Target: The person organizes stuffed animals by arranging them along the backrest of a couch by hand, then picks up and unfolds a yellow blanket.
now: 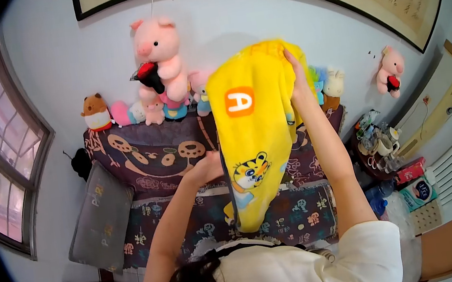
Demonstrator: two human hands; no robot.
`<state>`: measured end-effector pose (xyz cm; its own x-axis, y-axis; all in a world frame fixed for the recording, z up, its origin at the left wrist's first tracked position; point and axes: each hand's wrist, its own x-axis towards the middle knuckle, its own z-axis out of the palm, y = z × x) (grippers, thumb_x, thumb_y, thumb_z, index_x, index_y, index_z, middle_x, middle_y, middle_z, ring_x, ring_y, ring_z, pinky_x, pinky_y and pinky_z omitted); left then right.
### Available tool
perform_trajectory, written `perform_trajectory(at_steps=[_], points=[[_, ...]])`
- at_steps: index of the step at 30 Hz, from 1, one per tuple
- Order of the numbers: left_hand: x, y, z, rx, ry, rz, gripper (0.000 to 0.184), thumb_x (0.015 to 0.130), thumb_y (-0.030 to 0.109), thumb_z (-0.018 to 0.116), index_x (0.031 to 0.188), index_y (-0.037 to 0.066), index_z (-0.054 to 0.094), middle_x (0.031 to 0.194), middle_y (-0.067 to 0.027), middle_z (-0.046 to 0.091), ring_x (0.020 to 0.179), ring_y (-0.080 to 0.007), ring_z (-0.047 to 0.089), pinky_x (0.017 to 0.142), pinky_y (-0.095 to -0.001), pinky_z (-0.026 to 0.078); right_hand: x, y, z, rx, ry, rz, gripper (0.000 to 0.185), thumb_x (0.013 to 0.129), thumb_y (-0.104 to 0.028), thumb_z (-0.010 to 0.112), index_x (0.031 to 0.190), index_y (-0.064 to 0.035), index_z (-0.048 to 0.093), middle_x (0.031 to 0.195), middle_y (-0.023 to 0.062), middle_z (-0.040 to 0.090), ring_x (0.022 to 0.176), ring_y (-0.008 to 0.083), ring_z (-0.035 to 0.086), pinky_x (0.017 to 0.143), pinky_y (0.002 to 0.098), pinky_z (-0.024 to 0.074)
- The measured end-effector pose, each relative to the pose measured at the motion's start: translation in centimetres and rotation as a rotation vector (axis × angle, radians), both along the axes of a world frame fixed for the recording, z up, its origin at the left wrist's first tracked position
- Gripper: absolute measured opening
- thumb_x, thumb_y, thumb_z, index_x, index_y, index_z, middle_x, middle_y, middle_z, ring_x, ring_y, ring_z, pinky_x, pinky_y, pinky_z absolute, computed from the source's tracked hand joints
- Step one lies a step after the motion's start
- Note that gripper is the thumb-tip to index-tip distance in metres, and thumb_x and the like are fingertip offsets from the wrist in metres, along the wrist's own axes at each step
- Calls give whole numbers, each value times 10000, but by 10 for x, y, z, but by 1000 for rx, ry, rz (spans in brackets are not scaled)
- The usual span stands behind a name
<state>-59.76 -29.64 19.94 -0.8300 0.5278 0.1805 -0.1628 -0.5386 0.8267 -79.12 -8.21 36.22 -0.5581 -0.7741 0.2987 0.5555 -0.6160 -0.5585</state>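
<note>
A fuzzy yellow fleece cloth (264, 130), printed with a tiger and a white letter A on an orange square, hangs in front of me. Its top looks gathered, and a dark edge runs down its left side; whether it is a garment or a cover I cannot tell. My right hand (298, 74) grips it at the upper right, with most of its fingers behind the fabric. Lower down, my left hand (208, 169) is at the left edge of the cloth, its fingers hidden behind it.
Behind the cloth stands a patterned sofa (162, 223) with a grey cushion (101, 214) at its left. Plush toys, including a big pink pig (161, 58), line the backrest. A side table (364, 151) with cups stands right, near tissue packs (418, 192). A barred window (10, 152) is left.
</note>
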Motion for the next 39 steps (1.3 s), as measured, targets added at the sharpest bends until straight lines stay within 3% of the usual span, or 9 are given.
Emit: perform_trajectory(at_steps=[2, 11, 15, 17, 20, 23, 29, 34, 39], points=[[-4, 7, 15, -256, 85, 267, 433, 843, 206, 604, 1195, -18, 487, 1131, -67, 568, 1042, -134, 531, 885, -275, 415, 10, 0, -14, 109, -7, -238, 562, 911, -461, 406, 1242, -8, 442, 1247, 145, 501, 1142, 286, 484, 978, 419, 381], [-34, 17, 46, 186, -215, 412, 325, 879, 221, 557, 1128, 19, 501, 1067, -102, 605, 963, -195, 601, 809, -332, 500, 38, 50, -189, 458, -216, -210, 772, 824, -665, 368, 1262, -35, 445, 1233, 134, 519, 1109, 282, 517, 948, 405, 410], [-50, -1, 55, 134, -153, 462, 270, 872, 171, 559, 1098, 27, 524, 1066, -106, 603, 956, -195, 604, 792, -325, 505, 69, 51, -164, 319, -237, -143, 755, 840, -626, 404, 1306, -32, 383, 1261, 134, 492, 1116, 268, 508, 933, 415, 411], [-57, -15, 62, 92, -97, 485, 257, 866, 142, 554, 1077, 0, 523, 1023, -108, 623, 904, -204, 621, 776, -325, 511, 67, 49, -140, 321, -100, -255, 611, 875, -367, 546, 1377, -129, 292, 1261, 109, 472, 1115, 243, 497, 916, 411, 419], [-63, -38, 80, -48, 29, 474, 308, 810, -2, 563, 1110, -32, 500, 1045, -120, 605, 937, -204, 604, 814, -314, 500, 74, 37, -85, 705, 409, -410, 829, 714, 74, 613, 1380, -295, 285, 1209, 68, 485, 1093, 209, 490, 931, 373, 406], [-70, -65, 106, -274, 69, 418, 406, 769, -59, 575, 1161, -37, 473, 1100, -112, 578, 992, -194, 574, 840, -309, 487, 45, 30, -55, 936, 968, -501, 586, 713, 49, 637, 1252, -138, 503, 1243, 64, 482, 1102, 186, 489, 944, 299, 395], [-93, -106, 171, -607, 38, 627, 257, 831, 52, 579, 1071, -38, 562, 999, -119, 626, 865, -192, 611, 777, -342, 499, 37, -4, 20, 986, 1178, -732, 398, 780, -85, 649, 1168, -92, 564, 1116, 84, 568, 993, 163, 540, 887, 273, 427], [-98, -104, 179, -617, 109, 795, 302, 773, 84, 661, 1035, -28, 563, 920, -96, 617, 877, -196, 603, 779, -318, 495, 19, -18, 30, 960, 756, -700, 413, 810, -75, 608, 1210, -69, 507, 1029, 116, 590, 912, 203, 590, 768, 308, 496], [-91, -82, 159, -705, 647, 1055, 377, 678, -45, 682, 1019, -6, 525, 975, -136, 558, 943, -215, 561, 825, -292, 470, -15, -7, 28, 875, 498, -567, 504, 852, -123, 587, 1316, -139, 389, 1142, 152, 526, 1011, 230, 549, 787, 351, 499]])
